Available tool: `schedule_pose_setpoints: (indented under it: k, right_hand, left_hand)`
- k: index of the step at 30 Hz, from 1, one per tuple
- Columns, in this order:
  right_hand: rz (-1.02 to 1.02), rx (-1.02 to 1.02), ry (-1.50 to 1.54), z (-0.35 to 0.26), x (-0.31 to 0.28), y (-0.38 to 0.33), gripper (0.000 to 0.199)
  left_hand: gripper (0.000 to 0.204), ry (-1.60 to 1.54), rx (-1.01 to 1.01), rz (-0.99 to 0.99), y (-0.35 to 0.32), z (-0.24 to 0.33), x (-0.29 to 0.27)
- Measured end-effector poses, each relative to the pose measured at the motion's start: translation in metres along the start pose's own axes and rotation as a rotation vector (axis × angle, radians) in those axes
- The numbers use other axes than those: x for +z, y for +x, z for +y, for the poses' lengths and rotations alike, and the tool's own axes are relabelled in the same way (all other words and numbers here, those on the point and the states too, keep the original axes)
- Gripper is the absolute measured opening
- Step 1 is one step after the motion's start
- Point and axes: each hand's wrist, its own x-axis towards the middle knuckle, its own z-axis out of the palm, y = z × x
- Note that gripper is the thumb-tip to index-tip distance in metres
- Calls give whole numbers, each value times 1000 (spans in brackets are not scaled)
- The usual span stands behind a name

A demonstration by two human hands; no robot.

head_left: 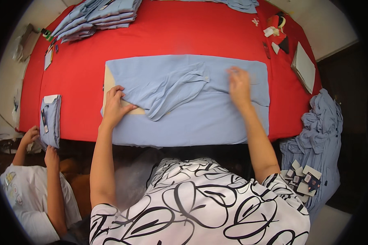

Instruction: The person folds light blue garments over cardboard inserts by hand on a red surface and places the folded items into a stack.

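A light blue shirt [176,130] lies spread in front of me, its front edge at the table's near side. One sleeve [176,90] is folded across the middle in loose wrinkles, with a small button near its cuff. A cream-coloured flat sheet [140,110] shows at the shirt's left side and beside the sleeve. On this left part rests my left hand [115,105], thumb and fingers apart, touching the cloth. Over the right part of the shirt is my right hand [238,86]; its fingertips are smeared by motion, so any grip is unclear.
Folded blue shirts [98,20] are stacked at the far left of the red table [184,38]. A co-worker's hands [51,157] touch a packed shirt [50,118] at left. Tape [281,22] and a white pad [303,68] lie right; loose shirts [315,134] with tags [304,179] hang nearby.
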Motion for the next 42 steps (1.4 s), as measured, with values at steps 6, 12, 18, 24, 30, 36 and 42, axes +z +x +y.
schedule_pose_setpoints:
  k: [6,12,18,24,30,36,42]
  right_hand:
    - [-307,-221,23,-126,26,-1,35]
    - [-575,-427,573,-211,3,-38,36]
    - [-799,-836,435,-256,45,-60,15]
    - [-841,-203,834,-240,78,73,16]
    - [-241,53,374,-172,5,49,23]
    - [-369,323,-44,-141,-99,-142,39]
    - [-420,325,-181,-71,-130,-180,33]
  left_hand:
    - [53,-31,19,5,-2,-5,1]
    - [28,-251,-42,-178,3,-30,-12]
    - [41,-222,-156,-301,17,-19,-31]
    - [68,-810,-373,-432,33,-45,-41]
    - [39,-338,-222,-285,29,-26,-38]
    - [13,-107,12,112,25,-19,-3]
    - [9,160,284,364,32,-1,14]
